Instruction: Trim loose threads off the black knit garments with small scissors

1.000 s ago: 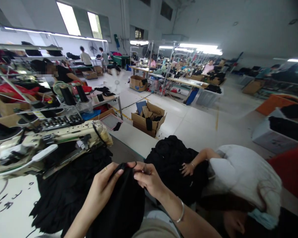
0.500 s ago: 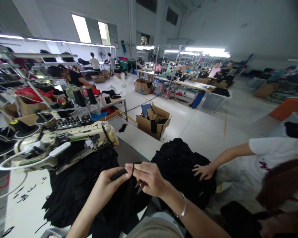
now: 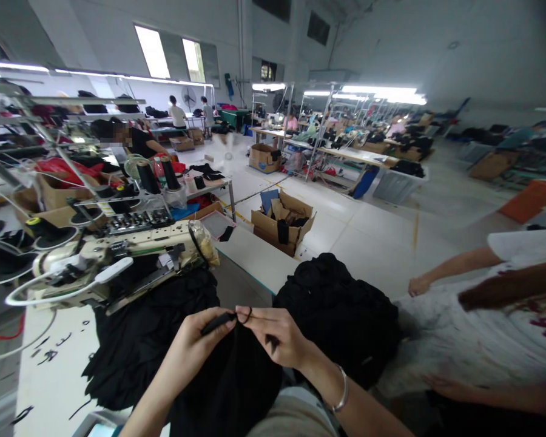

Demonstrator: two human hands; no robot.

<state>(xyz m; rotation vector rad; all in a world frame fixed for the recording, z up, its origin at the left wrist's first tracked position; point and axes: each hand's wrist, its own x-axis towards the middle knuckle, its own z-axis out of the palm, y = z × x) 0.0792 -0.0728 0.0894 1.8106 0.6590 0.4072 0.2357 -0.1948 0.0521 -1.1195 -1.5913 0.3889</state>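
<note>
Co-worker's hand [image 3: 419, 286] moved off pile [image 3: 337, 321]; left grip [image 3: 198, 332], right grip [image 3: 284, 337] clamped on cloth [image 3: 230, 388]; tool [image 3: 272, 343] mostly hidden.

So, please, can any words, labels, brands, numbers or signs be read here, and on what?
None can be read.
Sewing machine: no readable brand.
Carton with blue marking: too small to read.
Black fabric pile at right: white speck, too blurred to tell.
Held black fabric: no text visible.

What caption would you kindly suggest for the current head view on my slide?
Left hand and right hand pinch black fabric near a sewing machine and a heap of black cloth.
</note>
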